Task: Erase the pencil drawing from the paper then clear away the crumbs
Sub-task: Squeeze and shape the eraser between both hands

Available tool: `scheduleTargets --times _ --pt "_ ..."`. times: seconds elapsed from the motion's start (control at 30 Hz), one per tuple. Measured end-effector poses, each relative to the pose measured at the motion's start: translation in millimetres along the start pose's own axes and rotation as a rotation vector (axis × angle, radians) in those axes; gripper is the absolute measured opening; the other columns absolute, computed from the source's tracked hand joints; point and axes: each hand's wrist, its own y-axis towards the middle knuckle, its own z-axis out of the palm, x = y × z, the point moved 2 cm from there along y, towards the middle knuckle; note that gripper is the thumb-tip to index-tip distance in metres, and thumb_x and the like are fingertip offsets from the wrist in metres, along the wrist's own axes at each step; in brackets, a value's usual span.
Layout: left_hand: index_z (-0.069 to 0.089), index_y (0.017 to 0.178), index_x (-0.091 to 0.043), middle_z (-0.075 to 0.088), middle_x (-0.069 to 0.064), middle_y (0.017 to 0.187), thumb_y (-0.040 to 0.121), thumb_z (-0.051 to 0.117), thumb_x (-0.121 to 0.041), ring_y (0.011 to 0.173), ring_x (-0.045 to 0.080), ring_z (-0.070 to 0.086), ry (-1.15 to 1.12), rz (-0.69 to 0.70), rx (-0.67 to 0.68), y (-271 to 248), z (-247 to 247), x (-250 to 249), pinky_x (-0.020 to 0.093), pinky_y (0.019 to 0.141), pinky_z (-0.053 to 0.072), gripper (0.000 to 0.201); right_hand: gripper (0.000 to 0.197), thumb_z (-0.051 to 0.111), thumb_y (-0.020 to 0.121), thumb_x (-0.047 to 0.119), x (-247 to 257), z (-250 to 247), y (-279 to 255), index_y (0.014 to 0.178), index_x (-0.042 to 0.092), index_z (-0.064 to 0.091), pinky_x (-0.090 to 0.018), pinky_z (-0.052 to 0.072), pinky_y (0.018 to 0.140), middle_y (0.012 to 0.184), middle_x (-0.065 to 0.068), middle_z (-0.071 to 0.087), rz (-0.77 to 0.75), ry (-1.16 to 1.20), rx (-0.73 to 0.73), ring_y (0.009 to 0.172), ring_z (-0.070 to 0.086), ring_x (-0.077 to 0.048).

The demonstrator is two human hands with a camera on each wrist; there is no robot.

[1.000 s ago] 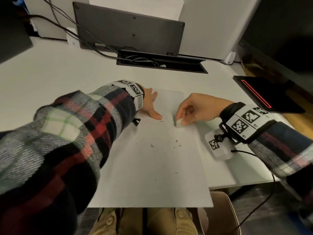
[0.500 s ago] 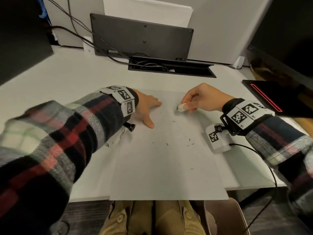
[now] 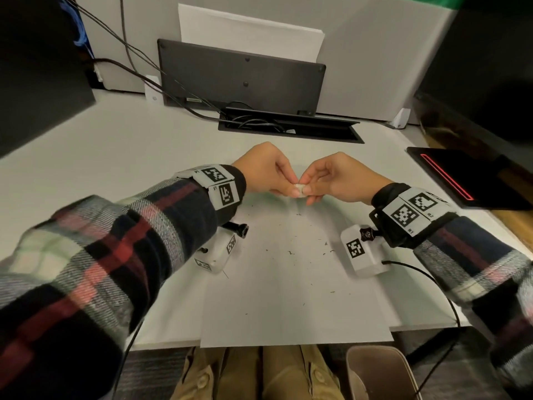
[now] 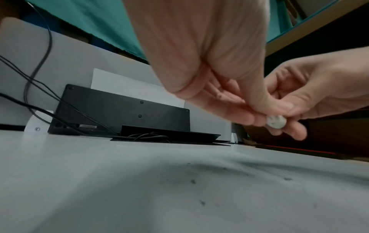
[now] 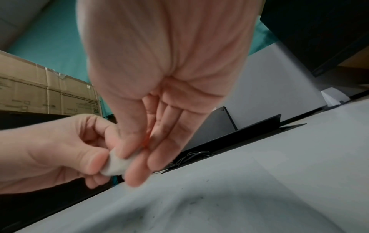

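**Eraser held between both hands above the sheet, crumbs waiting below**

Head view first, nearest things first: our knees and the front edge of the paper point(image 3: 294, 307), which overhangs the desk point(image 3: 115, 157) toward us. We see no pencil drawing left on the sheet, so we judge the rubbing done. Dark crumbs point(image 3: 291, 252) lie scattered over its middle, between our two wrists and nearer to us than the hands.

Farther out, over the far end of the sheet, both hands meet in the air around the small white eraser point(image 3: 300, 188). Our left hand point(image 3: 265, 171) pinches it from the left, thumb tip pressed on its side. Our right hand point(image 3: 334, 180) pinches it from the right, fingers narrowly closed. The right wrist view shows the right fingers point(image 5: 137, 165) laid along the eraser, with the left thumb on its other side. The left wrist view shows a rounded white end peeping out between the fingertips. We cannot tell which way its long axis runs.

The relation that matters: the crumbs lie below and toward us from both hands, about equally close to each. Whichever hand lets go of the eraser is free to sweep.

Beyond the hands sit the cable tray point(image 3: 288, 129) and a dark panel point(image 3: 239, 79) against the wall.
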Motion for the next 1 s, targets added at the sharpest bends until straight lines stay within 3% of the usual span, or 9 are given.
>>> scheduleTargets --times 0.13,0.3,0.4,0.53,0.67,0.77,0.9,1.0 --pt "0.070 0.093 0.002 0.068 0.008 0.074 0.078 0.070 0.002 0.058 0.002 0.065 -0.104 0.032 0.020 -4.1 -5.6 1.0 0.014 0.065 0.054 0.016 0.006 0.067 0.082 0.006 3.7 -0.2 -5.2 0.087 0.009 0.065 -0.013 0.053 0.064 0.071 -0.009 0.068 -0.065 -0.014 -0.033 0.056 0.064 -0.004" --pt "0.068 0.103 -0.005 0.069 0.004 0.082 0.083 0.064 0.003 0.065 0.000 0.066 -0.091 0.029 0.072 -6.0 -6.2 4.1 0.012 0.068 0.052 0.022 0.006 0.068 0.081 0.006 2.9 -2.5 -6.4 0.087 0.009 0.066 -0.015 0.054 0.065 0.077 -0.013 0.069 -0.068 -0.051 -0.028 0.058 0.065 -0.004" --pt "0.069 0.099 -0.002 0.069 0.006 0.081 0.082 0.067 -0.003 0.065 0.002 0.066 -0.117 0.016 0.048 -5.6 -0.1 4.5 0.017 0.073 0.055 0.017 0.007 0.068 0.082 0.007 1.9 -1.4 -6.5 0.084 0.014 0.065 -0.015 0.054 0.066 0.074 -0.008 0.069 -0.069 -0.064 -0.035 0.059 0.065 -0.004" --pt "0.070 0.090 0.000 0.068 0.005 0.074 0.077 0.073 -0.005 0.060 0.002 0.065 -0.158 0.005 -0.019 -4.8 1.7 5.0 0.016 0.069 0.055 0.014 0.006 0.067 0.083 0.010 2.1 1.2 -7.5 0.089 0.012 0.065 -0.011 0.052 0.068 0.072 -0.003 0.068 -0.081 -0.068 -0.072 0.059 0.064 0.000" --pt "0.070 0.097 -0.010 0.069 0.000 0.080 0.076 0.072 0.001 0.066 0.000 0.064 -0.140 0.020 0.003 -7.9 -2.9 8.4 0.012 0.075 0.052 0.024 0.007 0.066 0.083 0.010 1.4 0.5 -9.3 0.090 0.012 0.065 -0.008 0.049 0.066 0.071 -0.001 0.068 -0.084 -0.029 -0.093 0.059 0.062 0.002" --pt "0.070 0.094 -0.012 0.070 0.000 0.082 0.074 0.073 0.003 0.069 0.000 0.067 -0.175 0.005 0.037 -11.4 -2.6 8.8 0.013 0.076 0.053 0.025 0.010 0.066 0.083 0.010 0.9 -0.5 -8.8 0.093 0.009 0.066 -0.010 0.051 0.068 0.072 0.000 0.068 -0.079 -0.058 -0.072 0.061 0.064 0.001" --pt "0.072 0.078 -0.016 0.069 -0.002 0.070 0.069 0.079 -0.007 0.061 0.000 0.063 -0.118 0.010 -0.010 -10.3 1.2 4.7 0.012 0.070 0.052 0.016 0.007 0.068 0.082 0.012 2.1 2.2 -9.6 0.089 0.012 0.067 -0.010 0.052 0.069 0.071 0.000 0.068 -0.076 -0.063 -0.049 0.060 0.064 0.000" --pt "0.071 0.074 -0.013 0.068 0.000 0.065 0.071 0.077 -0.004 0.057 0.002 0.063 -0.143 0.024 -0.012 -10.1 2.1 2.5 0.014 0.064 0.053 0.011 0.006 0.066 0.084 0.010 3.7 2.8 -10.8 0.089 0.011 0.066 -0.010 0.051 0.069 0.070 -0.002 0.068 -0.077 -0.065 -0.032 0.058 0.063 0.001"
